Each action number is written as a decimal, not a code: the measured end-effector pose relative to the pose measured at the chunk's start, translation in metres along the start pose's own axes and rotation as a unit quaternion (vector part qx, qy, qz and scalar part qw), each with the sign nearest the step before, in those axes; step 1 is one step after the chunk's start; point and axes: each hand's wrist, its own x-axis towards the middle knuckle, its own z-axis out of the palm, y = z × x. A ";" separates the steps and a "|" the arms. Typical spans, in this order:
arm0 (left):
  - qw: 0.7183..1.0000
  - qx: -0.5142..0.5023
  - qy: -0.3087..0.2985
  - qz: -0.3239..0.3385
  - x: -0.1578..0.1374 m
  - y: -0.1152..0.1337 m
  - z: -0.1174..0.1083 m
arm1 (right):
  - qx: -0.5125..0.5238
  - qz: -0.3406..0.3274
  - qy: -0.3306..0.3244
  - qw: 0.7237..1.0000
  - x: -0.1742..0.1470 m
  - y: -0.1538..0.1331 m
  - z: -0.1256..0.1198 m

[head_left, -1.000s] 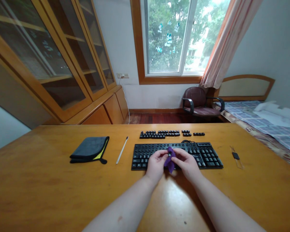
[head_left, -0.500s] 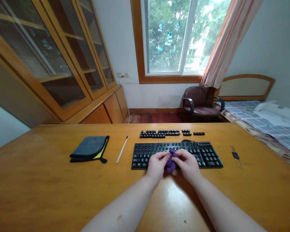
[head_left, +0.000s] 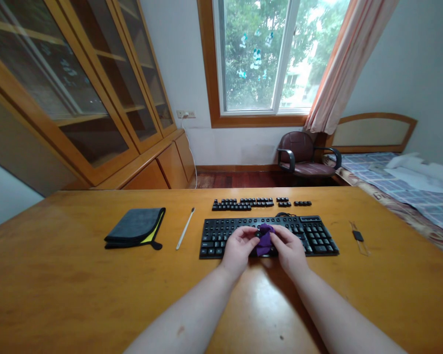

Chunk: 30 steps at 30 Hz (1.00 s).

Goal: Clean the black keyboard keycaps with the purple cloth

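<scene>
A small purple cloth [head_left: 265,241] is bunched between my two hands, over the front middle of a black keyboard [head_left: 214,251]. My right hand [head_left: 290,248] pinches the cloth between thumb and fingers. My left hand [head_left: 239,248] is closed at the cloth's left side, its fingertips on a small dark keycap [head_left: 258,234] that is partly hidden. Part of the keyboard lies behind my hands. Beyond its back edge, several loose black keycaps [head_left: 231,204] lie in rows.
On the wooden desk [head_left: 96,295], a folded grey cloth [head_left: 136,225] with yellow lining lies at left, beside a thin white brush [head_left: 185,230]. A keycap puller [head_left: 358,236] with wire loops lies to the keyboard's right. A chair [head_left: 300,152] stands past the desk's far edge.
The purple cloth has shifted slightly right and its folds have turned over in my fingers. My left fingertips have drawn a little away from my right ones. The view has moved slightly.
</scene>
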 end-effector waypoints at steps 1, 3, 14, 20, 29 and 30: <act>1.000 0.004 0.001 0.006 0.000 -0.001 0.000 | 0.012 0.011 0.007 1.000 0.000 -0.001 -0.001; 1.000 0.013 0.002 0.018 0.001 -0.002 -0.001 | 0.035 0.031 0.015 0.999 0.001 -0.002 -0.001; 0.994 0.095 -0.008 0.059 0.002 -0.009 -0.005 | 0.101 0.123 -0.060 0.985 0.002 0.002 0.007; 0.985 0.153 -0.033 0.074 0.001 -0.011 -0.007 | 0.081 0.135 -0.093 0.983 0.005 -0.003 0.004; 0.989 0.143 -0.028 0.037 0.003 -0.014 -0.008 | -0.028 0.064 -0.048 0.996 0.003 -0.003 0.004; 0.990 0.131 -0.029 0.028 0.003 -0.014 -0.007 | -0.027 0.065 -0.045 0.996 0.002 -0.002 0.005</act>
